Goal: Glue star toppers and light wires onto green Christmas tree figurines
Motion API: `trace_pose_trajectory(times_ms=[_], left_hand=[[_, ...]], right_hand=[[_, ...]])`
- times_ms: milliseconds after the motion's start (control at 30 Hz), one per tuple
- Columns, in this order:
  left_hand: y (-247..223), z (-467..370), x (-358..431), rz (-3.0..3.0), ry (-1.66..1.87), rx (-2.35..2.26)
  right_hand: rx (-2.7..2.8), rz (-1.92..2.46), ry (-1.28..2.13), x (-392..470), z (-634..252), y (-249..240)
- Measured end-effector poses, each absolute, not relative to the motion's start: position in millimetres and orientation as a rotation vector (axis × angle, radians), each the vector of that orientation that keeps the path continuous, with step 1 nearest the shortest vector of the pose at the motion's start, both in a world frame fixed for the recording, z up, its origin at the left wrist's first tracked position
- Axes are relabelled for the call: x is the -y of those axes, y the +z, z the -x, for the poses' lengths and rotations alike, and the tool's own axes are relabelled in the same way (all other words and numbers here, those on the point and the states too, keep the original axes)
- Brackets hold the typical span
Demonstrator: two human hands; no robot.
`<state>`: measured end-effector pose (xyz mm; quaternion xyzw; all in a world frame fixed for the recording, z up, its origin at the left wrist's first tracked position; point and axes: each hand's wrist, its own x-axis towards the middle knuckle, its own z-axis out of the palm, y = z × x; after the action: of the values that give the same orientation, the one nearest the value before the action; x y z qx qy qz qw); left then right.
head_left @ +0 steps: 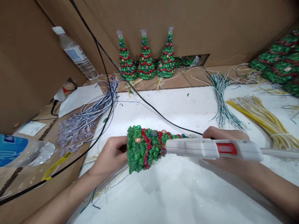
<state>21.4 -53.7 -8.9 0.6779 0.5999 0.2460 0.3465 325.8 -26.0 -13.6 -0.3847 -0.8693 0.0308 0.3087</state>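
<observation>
In the head view a green Christmas tree figurine (140, 152) with red garlands and gold balls lies on its side above the white work surface (168, 193). My left hand (114, 152) is closed on its base at the left, fingertips hidden behind the base. Yellow and white wires trail below that hand. My right hand (224, 135) grips a white hot glue gun (193, 147) with a red-rimmed window, a clear glue stick (280, 152) coming out of its rear. The gun's nozzle end meets the tree's side; whether it touches cannot be made out.
Three upright trees (146, 59) with star tops stand along the cardboard wall. Bundles of green wires (223, 99) and yellow wires (261, 118) lie right, star lights (77, 127) left. Plastic bottles (77, 54) stand left. A black cable (144, 101) crosses the surface. More trees (280, 62) are at right.
</observation>
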Motion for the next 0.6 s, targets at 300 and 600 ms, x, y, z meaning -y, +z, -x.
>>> trace_pose_trajectory(times_ms=[300,600], left_hand=[[-10.9,-20.6,54.9,-1.732,0.664,-1.539],[-10.4,-20.0,53.7,-1.776,0.674,-1.479]], right_hand=[[2.214,1.094,0.214,27.8,-318.4,-13.8],[2.176,1.128,0.323,28.2,-319.5,-16.5]])
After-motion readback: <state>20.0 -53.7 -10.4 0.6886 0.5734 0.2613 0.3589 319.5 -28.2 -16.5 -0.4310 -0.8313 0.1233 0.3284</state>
